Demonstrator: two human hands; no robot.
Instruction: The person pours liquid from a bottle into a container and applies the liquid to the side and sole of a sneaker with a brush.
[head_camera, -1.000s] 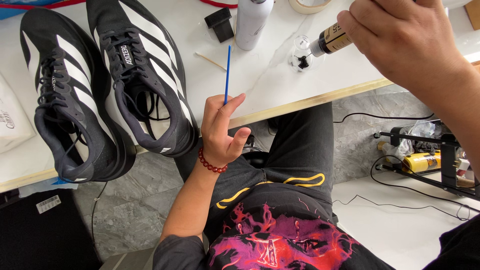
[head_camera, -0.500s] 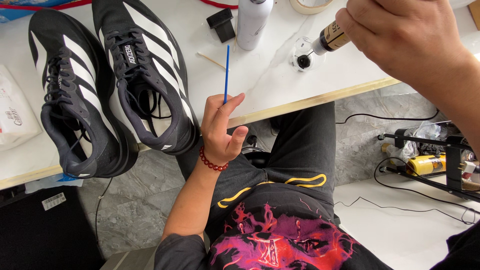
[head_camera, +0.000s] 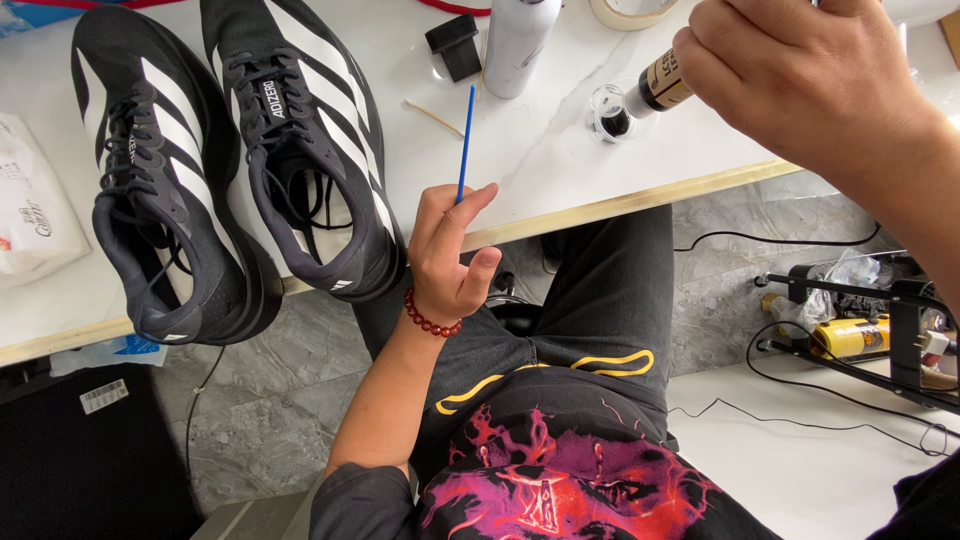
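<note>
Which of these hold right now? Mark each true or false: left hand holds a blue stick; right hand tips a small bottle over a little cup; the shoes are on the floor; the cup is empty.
1. The left hand holds a thin blue stick. True.
2. The right hand tips a small bottle toward a little clear cup. True.
3. The black shoes lie on the floor. False: they rest on the white table.
4. The cup is empty. False: dark liquid sits in it.
</note>
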